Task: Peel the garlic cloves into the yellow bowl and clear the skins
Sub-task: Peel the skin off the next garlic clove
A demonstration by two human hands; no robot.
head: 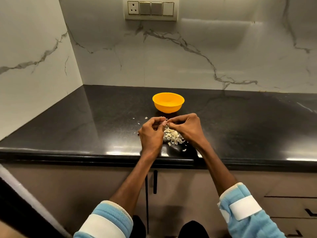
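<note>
Hands, two of them, meet low over the counter: the left hand (151,133) curls its fingers and thumb round one small pale garlic clove (164,123), and the right hand (186,125) pinches the same clove's near end with thumb and fingertips, the other fingers bent in. Directly under them lies one heap of papery off-white garlic skins (172,135), with a few stray flakes (146,118) scattered to the left and in front of it. One round yellow plastic bowl (167,107) stands upright just behind the hands, apart from the heap; what it holds I cannot make out. Both forearms wear light blue padded sleeves (104,220), each crossed by one white strap. The surface is a glossy black stone countertop (85,121) set into a corner, backed by white marble-patterned wall panels (188,57) with grey veins. On the back wall sits one cream switch plate (151,17) carrying one three-pin socket and three rocker switches. Below the counter edge run brown cabinet doors (85,186) with two slim black vertical handles (155,182).
</note>
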